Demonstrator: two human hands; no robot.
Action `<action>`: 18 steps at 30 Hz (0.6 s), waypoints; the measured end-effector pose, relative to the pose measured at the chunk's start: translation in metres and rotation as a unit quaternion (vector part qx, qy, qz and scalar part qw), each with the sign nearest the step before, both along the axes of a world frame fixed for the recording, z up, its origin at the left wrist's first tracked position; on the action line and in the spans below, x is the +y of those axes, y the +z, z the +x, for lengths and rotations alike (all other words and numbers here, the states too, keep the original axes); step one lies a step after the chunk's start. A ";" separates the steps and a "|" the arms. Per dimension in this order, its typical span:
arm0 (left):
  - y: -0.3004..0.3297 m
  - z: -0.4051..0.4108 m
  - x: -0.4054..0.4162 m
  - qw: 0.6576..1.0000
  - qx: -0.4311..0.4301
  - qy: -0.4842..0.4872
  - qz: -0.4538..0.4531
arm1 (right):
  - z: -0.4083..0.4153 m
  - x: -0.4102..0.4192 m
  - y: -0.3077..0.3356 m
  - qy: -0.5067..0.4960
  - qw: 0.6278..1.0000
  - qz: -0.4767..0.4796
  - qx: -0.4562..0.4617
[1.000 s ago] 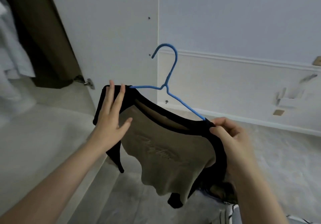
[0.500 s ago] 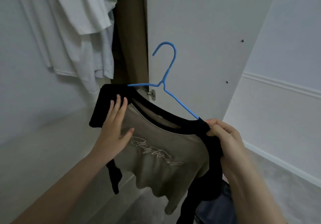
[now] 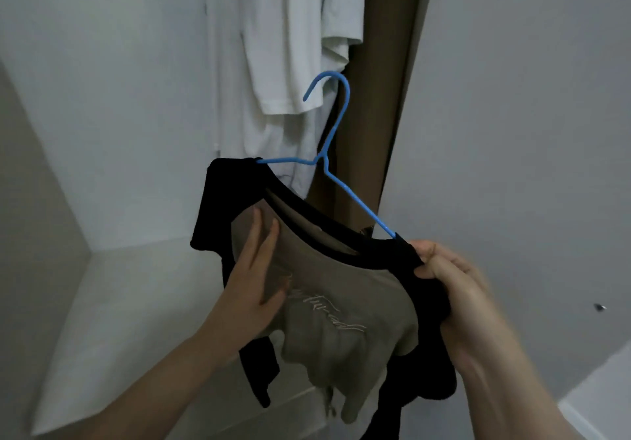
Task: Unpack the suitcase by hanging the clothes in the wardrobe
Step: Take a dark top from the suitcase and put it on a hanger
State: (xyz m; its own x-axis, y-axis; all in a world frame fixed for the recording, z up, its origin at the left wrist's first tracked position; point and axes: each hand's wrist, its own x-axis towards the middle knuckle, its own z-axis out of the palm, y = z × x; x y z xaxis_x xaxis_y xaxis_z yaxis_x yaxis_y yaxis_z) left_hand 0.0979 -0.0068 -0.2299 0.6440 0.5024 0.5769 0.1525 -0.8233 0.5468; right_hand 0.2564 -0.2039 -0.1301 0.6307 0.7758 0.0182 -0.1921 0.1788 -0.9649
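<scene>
- Thin blue hanger (image 3: 327, 163) carries a soft beige shirt (image 3: 327, 303) with black trim, just in front of the wardrobe's hanging white clothes (image 3: 293, 46).
- Left hand (image 3: 252, 289) lies flat on the shirt's chest, fingers straight.
- Right hand (image 3: 454, 289) pinches the black shoulder below the hanger's right arm.

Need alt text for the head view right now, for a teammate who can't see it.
Two hands hold a tan and black top on a blue hanger: the right hand pinches its shoulder, the left hand lies flat on its front. White garments hang behind.
</scene>
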 end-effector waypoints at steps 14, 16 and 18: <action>0.068 -0.017 0.087 0.995 -0.078 0.061 -0.003 | -0.024 0.104 0.081 0.115 0.992 0.051 -0.031; 0.088 -0.018 0.103 0.993 -0.103 0.058 0.014 | -0.033 0.116 0.101 0.122 0.991 0.057 -0.017; 0.114 -0.017 0.119 0.990 -0.126 0.053 0.029 | -0.042 0.130 0.125 0.119 0.991 0.061 -0.012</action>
